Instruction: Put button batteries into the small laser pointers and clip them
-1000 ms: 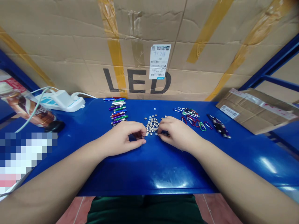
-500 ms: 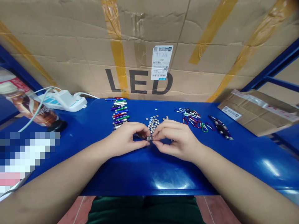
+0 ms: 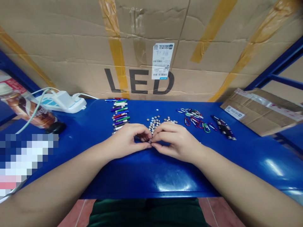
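Note:
My left hand [image 3: 132,138] is closed in a pinch, thumb and forefinger on a small silver button cell [image 3: 150,141]. Meeting it there, the fingertips of my right hand [image 3: 171,138] are also pinched together at the same spot and largely cover the cell. Just beyond my fingers lies a scattered pile of button cells [image 3: 153,123] on the blue table [image 3: 142,173]. More cells [image 3: 168,119] peek out behind my right hand. A column of colored metal penlights [image 3: 121,115] lies beyond my left hand, its near end partly hidden by that hand.
Colored carabiner clips [image 3: 195,118] lie at the right, with several dark penlights [image 3: 223,127] beside them. A small carton [image 3: 262,112] is farther right. At the left are a power strip [image 3: 68,104] and a drink bottle [image 3: 28,108]. A large cardboard box [image 3: 90,47] stands behind.
My right fingertips have moved slightly left, onto the button cell at my left fingertips, which now shows less. More of the cells behind my right hand are visible.

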Demonstrator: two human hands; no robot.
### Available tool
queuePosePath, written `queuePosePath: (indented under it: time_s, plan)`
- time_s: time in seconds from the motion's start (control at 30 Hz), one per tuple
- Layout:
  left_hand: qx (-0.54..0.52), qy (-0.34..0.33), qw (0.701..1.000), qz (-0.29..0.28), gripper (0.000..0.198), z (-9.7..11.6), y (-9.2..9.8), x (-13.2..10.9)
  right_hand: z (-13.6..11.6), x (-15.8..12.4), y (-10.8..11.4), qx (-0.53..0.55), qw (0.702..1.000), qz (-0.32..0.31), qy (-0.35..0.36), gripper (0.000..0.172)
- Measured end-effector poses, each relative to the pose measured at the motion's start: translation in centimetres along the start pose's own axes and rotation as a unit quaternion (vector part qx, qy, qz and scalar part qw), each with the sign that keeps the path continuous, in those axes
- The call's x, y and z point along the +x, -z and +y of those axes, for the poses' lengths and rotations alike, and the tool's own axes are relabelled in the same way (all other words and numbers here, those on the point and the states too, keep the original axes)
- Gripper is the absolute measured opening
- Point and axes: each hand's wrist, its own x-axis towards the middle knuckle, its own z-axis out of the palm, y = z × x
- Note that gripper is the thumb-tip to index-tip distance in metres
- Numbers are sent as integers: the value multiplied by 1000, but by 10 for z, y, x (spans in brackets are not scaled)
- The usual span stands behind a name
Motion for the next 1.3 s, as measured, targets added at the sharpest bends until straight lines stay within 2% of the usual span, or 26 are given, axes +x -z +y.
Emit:
queuePosePath:
  time_s: [0.13, 0.33, 0.5, 0.63, 0.77, 0.87, 0.97, 1.07, 1.13, 1.3]
  plan:
    - [3, -1, 1000, -2, 11, 0, 0, 0, -1, 1, 2, -39, 999, -12, 9, 9]
    - [11, -5, 1000, -10, 6, 2, 1, 0, -6, 5, 5, -164, 983, -49, 71, 19]
    - [20, -12, 1000, -7, 5, 2, 1, 0, -9, 6, 5, -203, 975, -48, 73, 19]
    - [19, -15, 1000, 4, 8, 1, 1, -1, -7, 4, 3, -199, 977, -66, 35, 16]
    - [10, 3, 1000, -5, 12, 0, 1, -1, -4, 3, 6, -126, 988, -91, 9, 14]
    - [-13, 13, 1000, -5, 16, -1, 1, -2, 2, 1, 23, -71, 995, -53, -35, 12]
    - [-16, 8, 1000, 4, 13, -1, 4, -3, 13, -9, 49, -91, 987, -37, -127, 7]
    - [25, -6, 1000, 3, 8, -1, 7, -3, 28, -25, 73, -116, 963, -77, -230, 8]
    - [37, -9, 999, 4, 7, 0, 9, -3, 37, -34, 80, -112, 949, -116, -270, 10]
    - [38, 1, 999, 6, 9, 0, 9, -3, 41, -33, 65, -87, 942, -169, -275, 12]
